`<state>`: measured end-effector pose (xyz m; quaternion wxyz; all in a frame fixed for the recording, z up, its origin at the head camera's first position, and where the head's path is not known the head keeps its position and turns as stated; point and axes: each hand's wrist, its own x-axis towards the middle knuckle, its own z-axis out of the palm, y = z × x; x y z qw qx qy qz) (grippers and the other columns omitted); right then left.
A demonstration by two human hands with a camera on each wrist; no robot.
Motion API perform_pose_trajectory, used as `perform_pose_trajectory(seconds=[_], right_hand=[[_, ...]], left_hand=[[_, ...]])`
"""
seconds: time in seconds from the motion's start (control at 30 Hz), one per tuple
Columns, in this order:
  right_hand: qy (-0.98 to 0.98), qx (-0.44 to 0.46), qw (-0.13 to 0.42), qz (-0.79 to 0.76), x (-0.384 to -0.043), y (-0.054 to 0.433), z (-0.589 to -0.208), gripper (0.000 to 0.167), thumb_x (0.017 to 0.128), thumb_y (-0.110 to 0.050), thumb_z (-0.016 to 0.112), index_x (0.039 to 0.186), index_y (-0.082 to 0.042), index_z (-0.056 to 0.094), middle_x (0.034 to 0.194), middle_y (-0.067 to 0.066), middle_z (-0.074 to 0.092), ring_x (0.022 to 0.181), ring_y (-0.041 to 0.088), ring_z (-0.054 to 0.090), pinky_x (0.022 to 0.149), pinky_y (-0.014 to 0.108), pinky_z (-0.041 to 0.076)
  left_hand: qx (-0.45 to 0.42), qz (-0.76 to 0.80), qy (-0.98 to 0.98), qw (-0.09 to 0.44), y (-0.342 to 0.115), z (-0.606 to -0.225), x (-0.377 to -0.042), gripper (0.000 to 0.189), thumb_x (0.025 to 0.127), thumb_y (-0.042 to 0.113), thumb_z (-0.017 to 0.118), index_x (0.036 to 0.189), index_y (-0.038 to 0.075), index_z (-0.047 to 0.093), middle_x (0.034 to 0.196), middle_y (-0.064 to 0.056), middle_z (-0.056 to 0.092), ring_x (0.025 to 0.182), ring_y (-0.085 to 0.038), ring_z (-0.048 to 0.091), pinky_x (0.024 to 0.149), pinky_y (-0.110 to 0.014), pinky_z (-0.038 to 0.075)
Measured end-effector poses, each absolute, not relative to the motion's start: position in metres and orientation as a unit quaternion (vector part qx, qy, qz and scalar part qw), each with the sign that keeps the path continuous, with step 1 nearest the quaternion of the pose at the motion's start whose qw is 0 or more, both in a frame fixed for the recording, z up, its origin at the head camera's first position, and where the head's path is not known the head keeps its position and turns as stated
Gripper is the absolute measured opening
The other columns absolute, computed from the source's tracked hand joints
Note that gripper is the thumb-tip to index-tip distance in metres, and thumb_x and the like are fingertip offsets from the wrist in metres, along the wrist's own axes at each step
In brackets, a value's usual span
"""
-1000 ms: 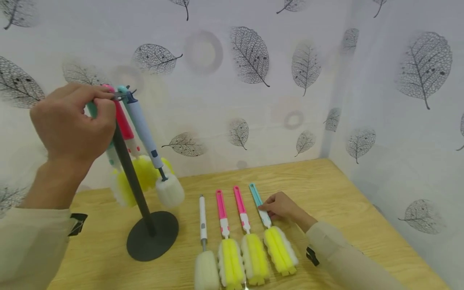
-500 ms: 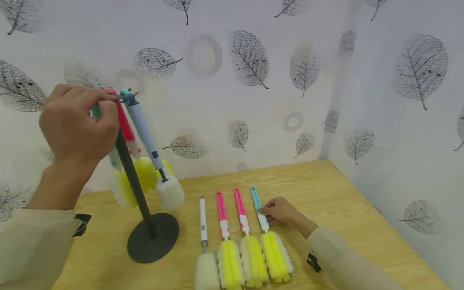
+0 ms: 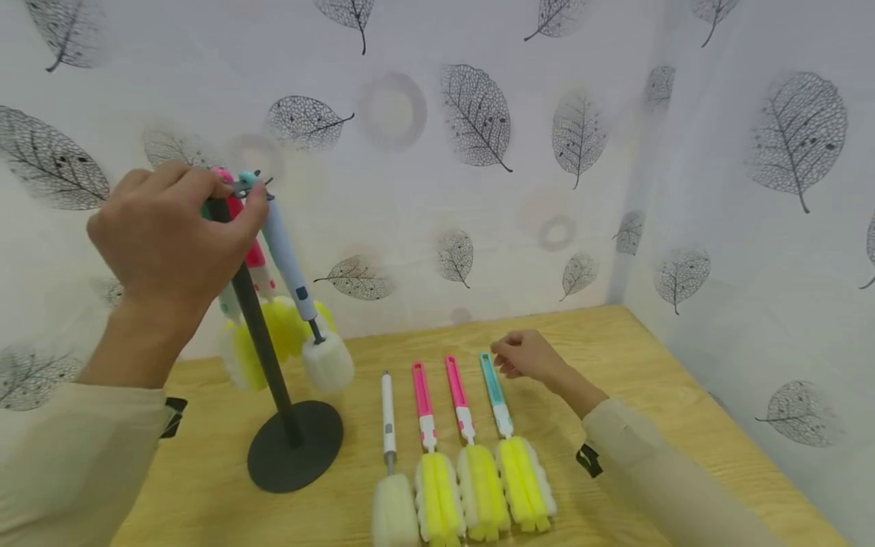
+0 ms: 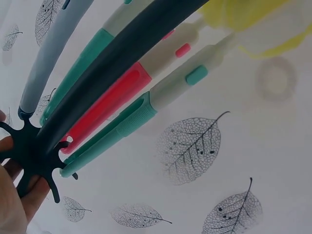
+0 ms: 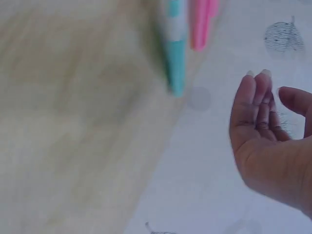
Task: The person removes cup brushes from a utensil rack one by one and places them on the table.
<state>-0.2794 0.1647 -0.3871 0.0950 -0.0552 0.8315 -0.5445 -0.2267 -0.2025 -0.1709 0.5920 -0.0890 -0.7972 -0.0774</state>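
Note:
My left hand (image 3: 174, 228) grips the top of a black stand (image 3: 268, 346), its thumb reaching across to the hooks. In the left wrist view, fingers lie behind the hook ring (image 4: 34, 151). Sponge brushes hang from the hooks: a pale blue one (image 3: 290, 254) with a white head, a red-handled one (image 4: 117, 102) and teal ones (image 4: 126, 122). On the table lies a row of brushes: a white-handled one (image 3: 388, 414), two pink-handled ones (image 3: 422, 391) and a teal-handled one (image 3: 494, 384). My right hand (image 3: 533, 355) holds nothing, beside the teal handle's looped end.
The stand's round black base (image 3: 297, 456) rests on the wooden table (image 3: 615, 365), left of the row. A curtain with leaf prints (image 3: 475, 114) hangs behind the table and along its right side.
My right hand has let go of the teal-handled brush and risen toward the back, after shifting it slightly closer to the pink ones. The left thumb has moved out toward the pale blue brush.

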Motion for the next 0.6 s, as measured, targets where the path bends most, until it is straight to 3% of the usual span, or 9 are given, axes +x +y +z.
perform_pose_trajectory(seconds=[0.13, 0.27, 0.43, 0.6], right_hand=[[0.791, -0.080, 0.081, -0.601, -0.287, 0.129, -0.360, 0.030, 0.096, -0.020, 0.056, 0.108, 0.006, 0.061, 0.094, 0.017, 0.065, 0.082, 0.026, 0.065, 0.076, 0.037, 0.054], [0.759, -0.162, 0.057, -0.628, -0.288, 0.078, -0.331, 0.030, 0.096, -0.022, 0.057, 0.114, 0.002, 0.062, 0.098, 0.012, 0.067, 0.090, 0.025, 0.066, 0.080, 0.038, 0.053], [0.745, -0.288, 0.002, -0.601, -0.273, 0.014, -0.293, 0.033, 0.096, -0.025, 0.057, 0.122, -0.004, 0.062, 0.108, 0.006, 0.067, 0.097, 0.016, 0.064, 0.083, 0.029, 0.051], [0.740, -0.354, -0.059, -0.568, -0.258, -0.037, -0.266, 0.036, 0.095, -0.027, 0.059, 0.126, -0.007, 0.060, 0.116, 0.001, 0.065, 0.097, 0.008, 0.063, 0.083, 0.021, 0.048]], left_hand=[[-0.102, -0.071, -0.786, 0.606, -0.203, -0.171, -0.225, 0.047, 0.089, 0.042, 0.051, 0.075, -0.001, 0.066, 0.075, -0.017, 0.065, 0.065, -0.041, 0.055, 0.046, -0.048, 0.030], [-0.111, -0.053, -0.781, 0.612, -0.204, -0.170, -0.221, 0.045, 0.088, 0.039, 0.050, 0.074, -0.001, 0.065, 0.070, -0.016, 0.063, 0.058, -0.038, 0.051, 0.044, -0.044, 0.027], [-0.125, -0.025, -0.774, 0.620, -0.205, -0.168, -0.215, 0.041, 0.089, 0.035, 0.050, 0.076, -0.001, 0.066, 0.069, -0.016, 0.062, 0.053, -0.037, 0.048, 0.042, -0.040, 0.024], [-0.127, -0.012, -0.772, 0.623, -0.206, -0.165, -0.210, 0.040, 0.091, 0.033, 0.051, 0.078, -0.001, 0.066, 0.072, -0.017, 0.064, 0.052, -0.036, 0.047, 0.041, -0.040, 0.025]])
